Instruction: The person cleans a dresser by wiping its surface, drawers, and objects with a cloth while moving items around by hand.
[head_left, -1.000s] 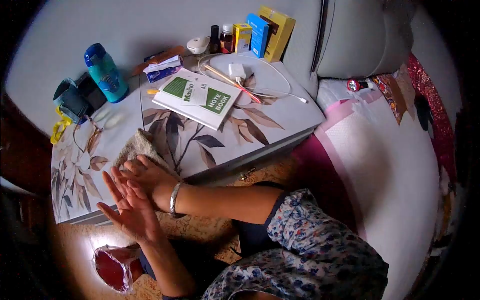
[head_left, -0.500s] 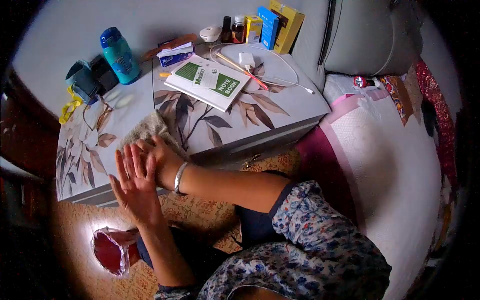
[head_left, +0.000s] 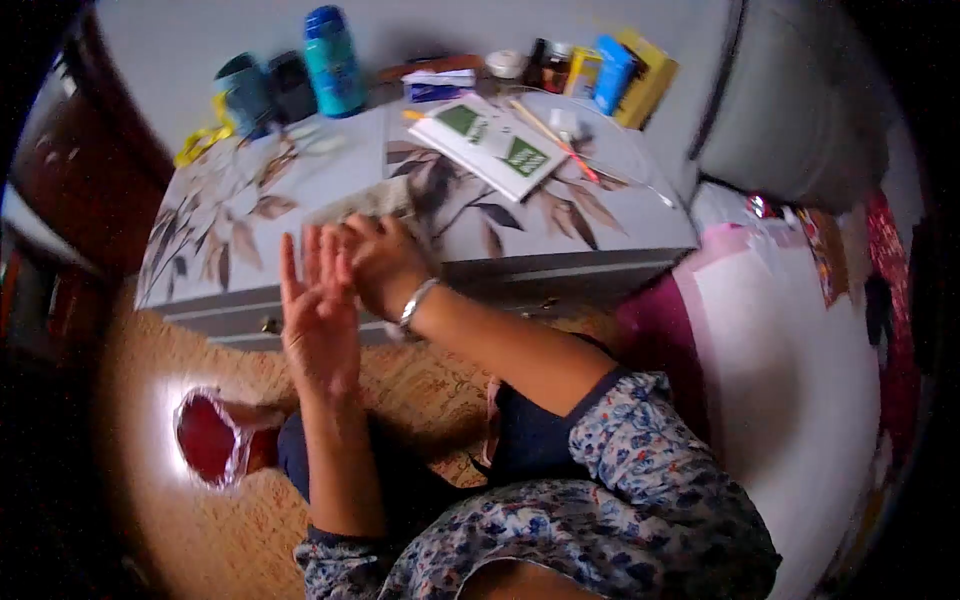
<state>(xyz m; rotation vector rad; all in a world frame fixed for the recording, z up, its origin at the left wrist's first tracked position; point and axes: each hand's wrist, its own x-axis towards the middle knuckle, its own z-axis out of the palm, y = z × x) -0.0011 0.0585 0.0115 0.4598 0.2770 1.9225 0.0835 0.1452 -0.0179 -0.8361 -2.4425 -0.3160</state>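
My left hand (head_left: 322,320) is raised before the dresser's front edge, palm towards me, its fingers stretched upward and apart. My right hand (head_left: 385,268), with a silver bangle (head_left: 418,302) on the wrist, reaches across. Its curled fingers close on the outer fingers of my left hand; the exact contact is blurred. Just behind both hands, a beige cloth (head_left: 392,196) lies at the edge of the dresser top (head_left: 330,172), partly hidden by them.
On the dresser stand a teal bottle (head_left: 335,70), a blue-grey cup (head_left: 245,95), a notebook (head_left: 490,148), a white cable (head_left: 640,180) and small boxes (head_left: 642,82). A bed (head_left: 770,330) is at right; a red foil-edged container (head_left: 207,440) is low at left.
The view has shifted, so the dresser and hands appear further right. My right hand still meets my left hand's fingers, now curled more tightly at their outer side.
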